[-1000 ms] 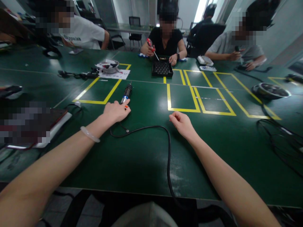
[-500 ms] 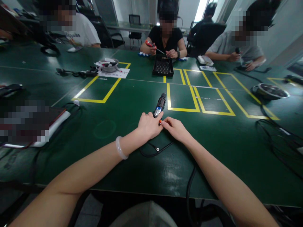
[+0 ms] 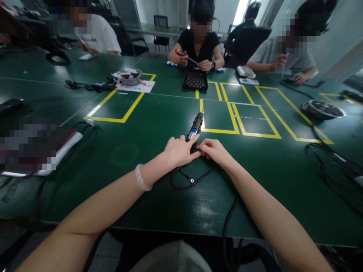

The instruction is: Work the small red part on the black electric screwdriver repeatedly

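A black and blue electric screwdriver [image 3: 195, 127] lies on the green table [image 3: 159, 113], its tip pointing away from me. My left hand [image 3: 179, 150], with a pale bangle on the wrist, is curled round the tool's near end. Meeting it from the right, my right hand [image 3: 213, 150] pinches the same end where the black cable [image 3: 195, 178] joins. The cable loops on the table under my wrists and runs off the front edge.
Yellow tape rectangles [image 3: 219, 119] mark the table. A black parts tray [image 3: 195, 80] stands before a person opposite who holds a red screwdriver. A metal bowl on paper [image 3: 131, 78] is at back left, a round fan [image 3: 324, 108] and cables at right.
My left hand has carried the screwdriver from the left to the middle of the table. My right hand has come in and closed on its near end. The cable now loops under my wrists.
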Demonstrator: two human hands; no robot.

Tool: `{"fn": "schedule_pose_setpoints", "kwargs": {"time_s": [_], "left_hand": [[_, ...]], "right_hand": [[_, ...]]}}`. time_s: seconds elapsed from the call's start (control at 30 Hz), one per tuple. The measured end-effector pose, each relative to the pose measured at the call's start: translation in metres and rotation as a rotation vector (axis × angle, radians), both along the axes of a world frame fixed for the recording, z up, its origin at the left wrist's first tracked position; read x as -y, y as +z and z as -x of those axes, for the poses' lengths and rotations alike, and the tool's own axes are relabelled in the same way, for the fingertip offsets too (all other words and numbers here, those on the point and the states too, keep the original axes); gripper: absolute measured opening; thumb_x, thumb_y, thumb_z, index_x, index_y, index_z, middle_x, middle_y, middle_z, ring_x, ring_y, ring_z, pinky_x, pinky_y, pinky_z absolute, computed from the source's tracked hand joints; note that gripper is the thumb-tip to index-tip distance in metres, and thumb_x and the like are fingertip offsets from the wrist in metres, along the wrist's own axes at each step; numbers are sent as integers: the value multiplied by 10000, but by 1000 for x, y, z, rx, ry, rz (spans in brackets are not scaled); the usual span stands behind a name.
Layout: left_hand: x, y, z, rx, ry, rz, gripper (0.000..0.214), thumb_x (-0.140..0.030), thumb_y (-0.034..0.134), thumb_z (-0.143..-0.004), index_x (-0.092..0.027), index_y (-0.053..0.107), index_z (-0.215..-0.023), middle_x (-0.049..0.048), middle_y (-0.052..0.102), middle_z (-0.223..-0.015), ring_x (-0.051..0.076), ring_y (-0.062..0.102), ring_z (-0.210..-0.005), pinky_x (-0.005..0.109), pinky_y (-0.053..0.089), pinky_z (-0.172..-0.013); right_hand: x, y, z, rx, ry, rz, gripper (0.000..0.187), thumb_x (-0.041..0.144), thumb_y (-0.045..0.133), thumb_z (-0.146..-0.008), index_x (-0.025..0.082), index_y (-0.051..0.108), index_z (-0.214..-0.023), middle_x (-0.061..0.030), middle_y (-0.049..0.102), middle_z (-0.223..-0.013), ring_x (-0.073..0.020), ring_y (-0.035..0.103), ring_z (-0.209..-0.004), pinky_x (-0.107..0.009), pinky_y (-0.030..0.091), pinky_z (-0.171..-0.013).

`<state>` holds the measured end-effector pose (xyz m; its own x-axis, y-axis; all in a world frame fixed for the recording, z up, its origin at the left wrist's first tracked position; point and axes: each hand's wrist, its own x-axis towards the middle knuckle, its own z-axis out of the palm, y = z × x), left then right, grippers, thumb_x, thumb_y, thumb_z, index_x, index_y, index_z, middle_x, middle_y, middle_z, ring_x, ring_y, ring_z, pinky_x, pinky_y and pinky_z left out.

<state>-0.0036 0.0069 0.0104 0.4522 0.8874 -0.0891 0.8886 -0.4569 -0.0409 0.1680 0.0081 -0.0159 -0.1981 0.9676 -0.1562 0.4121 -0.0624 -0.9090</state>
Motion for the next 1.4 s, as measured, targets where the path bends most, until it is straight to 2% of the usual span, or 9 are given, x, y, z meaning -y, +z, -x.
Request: {"fn": "schedule_pose_setpoints", "kwargs": {"time_s": [0.17, 0.37, 0.5, 0.77, 0.97, 1.13, 1.4], "left_hand": [[-3, -3, 9, 25, -17, 17, 844, -749, 335, -867, -329, 151, -1576, 161, 595, -1181, 332, 627, -1000, 410, 380, -865], [-5, -4, 10, 19, -40, 19, 852, -732, 347, -873, -309, 135, -1583, 165, 598, -1173, 331, 632, -981, 397, 393, -840], [-5, -3, 10, 14, -43, 16, 841, -720, 345, -880, -299, 151, -1582, 165, 600, -1157, 336, 635, -969, 399, 397, -836], [-4, -2, 9, 20, -36, 26, 861, -755, 316, -870, -297, 153, -1580, 166, 599, -1161, 325, 633, -973, 393, 391, -848], [-5, -3, 9, 18, -45, 7, 835, -747, 276, -887, -285, 181, -1576, 158, 607, -1133, 326, 641, -962, 399, 402, -844], [-3, -3, 8, 8, -41, -12, 788, -708, 277, -913, -287, 187, -1574, 146, 613, -1123, 318, 646, -960, 395, 410, -848], [-2, -2, 5, 2, -19, -22, 725, -651, 277, -938, -311, 184, -1572, 146, 609, -1131, 320, 646, -969, 401, 416, -850]], "right_hand": [[1, 5, -6, -240, -5, 197, 152, 315, 546, -782, 188, 507, -707, 64, 489, -480, -63, 396, -343, -182, 218, -324], [4, 2, -2, -270, 32, 240, 131, 284, 547, -806, 188, 501, -730, 76, 487, -476, -54, 398, -320, -163, 230, -297], [4, 0, 3, -269, 61, 230, 152, 282, 548, -827, 185, 500, -720, 76, 483, -461, -56, 403, -315, -159, 226, -284], [3, 3, 10, -192, 14, 223, 214, 245, 537, -860, 193, 461, -667, 87, 437, -403, -56, 377, -280, -169, 203, -282], [2, 1, 10, -208, 29, 233, 259, 256, 548, -868, 190, 446, -639, 89, 425, -399, -47, 365, -274, -174, 193, -293], [-2, -6, 12, -90, 47, 126, 301, 253, 532, -880, 194, 434, -601, 92, 416, -376, -48, 367, -260, -183, 232, -308], [-4, -8, 12, 114, 67, 49, 308, 318, 540, -889, 192, 457, -620, 58, 489, -394, -70, 459, -277, -184, 311, -334]]}}
